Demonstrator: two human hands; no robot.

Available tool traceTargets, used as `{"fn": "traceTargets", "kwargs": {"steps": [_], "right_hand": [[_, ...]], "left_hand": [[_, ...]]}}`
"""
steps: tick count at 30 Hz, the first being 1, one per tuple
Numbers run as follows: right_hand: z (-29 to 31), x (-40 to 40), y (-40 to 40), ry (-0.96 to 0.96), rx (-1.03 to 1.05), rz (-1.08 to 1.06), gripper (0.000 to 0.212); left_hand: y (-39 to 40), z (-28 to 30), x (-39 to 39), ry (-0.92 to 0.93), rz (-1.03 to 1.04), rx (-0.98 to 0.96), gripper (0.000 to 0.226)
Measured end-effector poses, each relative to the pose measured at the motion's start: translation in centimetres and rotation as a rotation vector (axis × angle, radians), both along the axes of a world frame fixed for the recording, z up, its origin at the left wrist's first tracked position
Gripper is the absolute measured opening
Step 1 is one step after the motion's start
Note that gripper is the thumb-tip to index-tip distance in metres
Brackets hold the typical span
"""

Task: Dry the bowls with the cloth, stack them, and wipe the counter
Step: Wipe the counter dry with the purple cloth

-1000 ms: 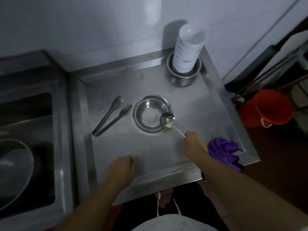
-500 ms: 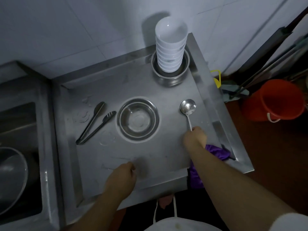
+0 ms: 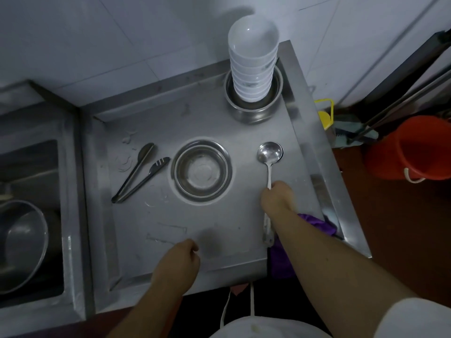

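Observation:
Several white bowls (image 3: pixel 252 62) stand stacked inside a steel pot (image 3: pixel 253 112) at the back right of the steel counter (image 3: pixel 219 230). A shallow steel bowl (image 3: pixel 202 171) sits in the middle of the counter. To its right lies a steel ladle (image 3: pixel 269 153), and my right hand (image 3: pixel 277 198) grips its handle. A purple cloth (image 3: pixel 314 222) lies under my right forearm and hangs over the front edge. My left hand (image 3: pixel 179 263) rests curled on the counter near the front edge and holds nothing that I can see.
Metal tongs (image 3: pixel 140 173) lie left of the steel bowl, among water marks. A sink (image 3: pixel 31 167) at the left holds a large steel bowl (image 3: pixel 22 240). On the floor at the right stand an orange bucket (image 3: pixel 412 147) and mop handles (image 3: pixel 400 103).
My right hand moved the ladle from the steel bowl's rim to the counter right of the bowl and laid it down. The view shifted and closed in.

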State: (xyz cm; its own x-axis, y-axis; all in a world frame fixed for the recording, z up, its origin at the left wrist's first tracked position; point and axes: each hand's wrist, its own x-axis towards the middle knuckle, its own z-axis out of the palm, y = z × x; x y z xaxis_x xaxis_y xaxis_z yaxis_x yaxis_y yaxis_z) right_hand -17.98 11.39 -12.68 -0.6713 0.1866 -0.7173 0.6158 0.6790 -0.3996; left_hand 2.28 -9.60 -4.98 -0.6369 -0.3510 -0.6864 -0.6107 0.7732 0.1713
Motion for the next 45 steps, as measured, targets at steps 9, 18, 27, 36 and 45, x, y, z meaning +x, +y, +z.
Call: {"fn": "traceTargets", "kwargs": {"steps": [9, 18, 27, 36, 45], "right_hand": [[-0.1, 0.4, -2.0, 0.020, 0.036, 0.051, 0.026], [0.8, 3.6, -4.2, 0.205, 0.227, 0.152, 0.028], [2.7, 7.9, -19.0, 0.175, 0.034, 0.448, 0.036], [2.3, 7.8, -27.4, 0.194, -0.031, 0.547, 0.042], [2.0, 8.6, -22.2, 0.117, 0.049, 0.407, 0.024]], "left_hand": [[-2.0, -1.3, 1.6, -0.024, 0.005, 0.025, 0.026], [-11.0, -2.5, -1.5, 0.016, -0.069, -0.013, 0.030], [-23.3, -3.8, -3.7, 0.136, 0.060, -0.069, 0.035], [-28.2, -7.2, -8.4, 0.184, -0.045, -0.142, 0.062], [-28.2, -8.8, -9.3, 0.161, -0.069, -0.111, 0.045]]}}
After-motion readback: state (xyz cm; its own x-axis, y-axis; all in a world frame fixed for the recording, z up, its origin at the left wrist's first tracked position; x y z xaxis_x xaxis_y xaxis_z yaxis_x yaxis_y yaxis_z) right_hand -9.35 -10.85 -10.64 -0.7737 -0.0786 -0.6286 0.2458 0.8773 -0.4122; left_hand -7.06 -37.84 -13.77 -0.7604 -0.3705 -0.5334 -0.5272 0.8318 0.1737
